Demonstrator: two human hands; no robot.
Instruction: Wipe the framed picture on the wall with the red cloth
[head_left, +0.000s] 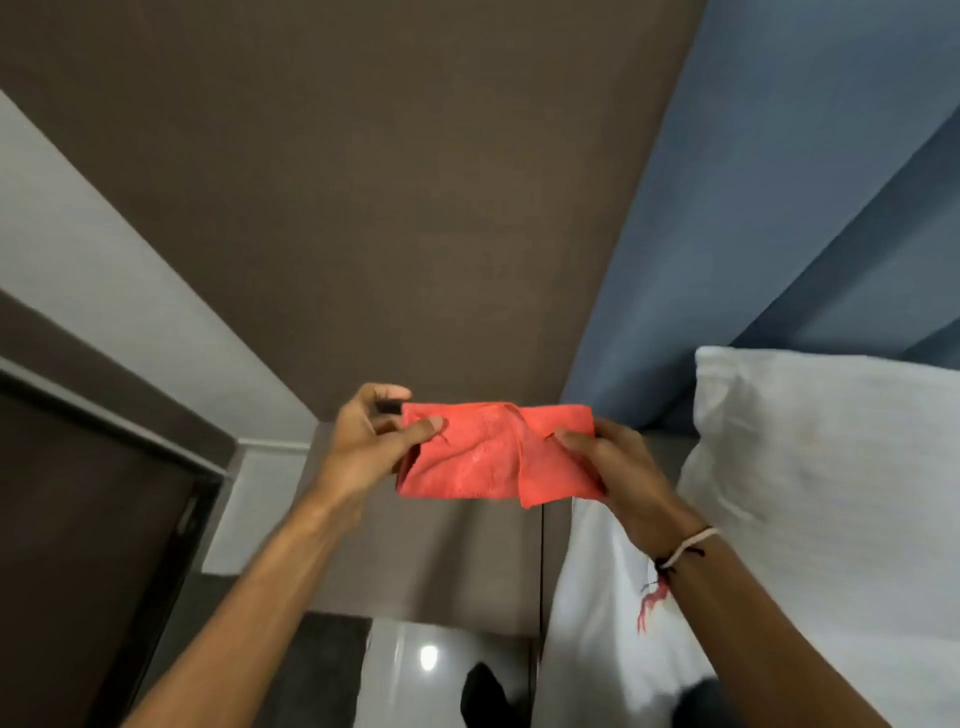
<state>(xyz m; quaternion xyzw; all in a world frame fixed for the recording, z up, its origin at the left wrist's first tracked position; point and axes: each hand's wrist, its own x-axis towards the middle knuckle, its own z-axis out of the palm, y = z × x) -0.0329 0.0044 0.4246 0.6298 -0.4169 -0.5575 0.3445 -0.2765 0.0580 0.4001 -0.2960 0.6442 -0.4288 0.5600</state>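
Note:
The red cloth (488, 452) is stretched between both hands in front of me, folded with a crease near its middle. My left hand (371, 439) pinches its left end between thumb and fingers. Its right end is gripped by my right hand (618, 467), which wears a white and black wrist band. Behind the cloth rises a plain brown wall panel (389, 208). No framed picture shows in this view.
A white pillow (821, 493) lies at the right, against a blue padded wall (753, 234). White bedding with a small red mark (652, 605) sits below my right wrist. A dark door frame (104, 493) stands at the left. Glossy floor (415, 670) shows below.

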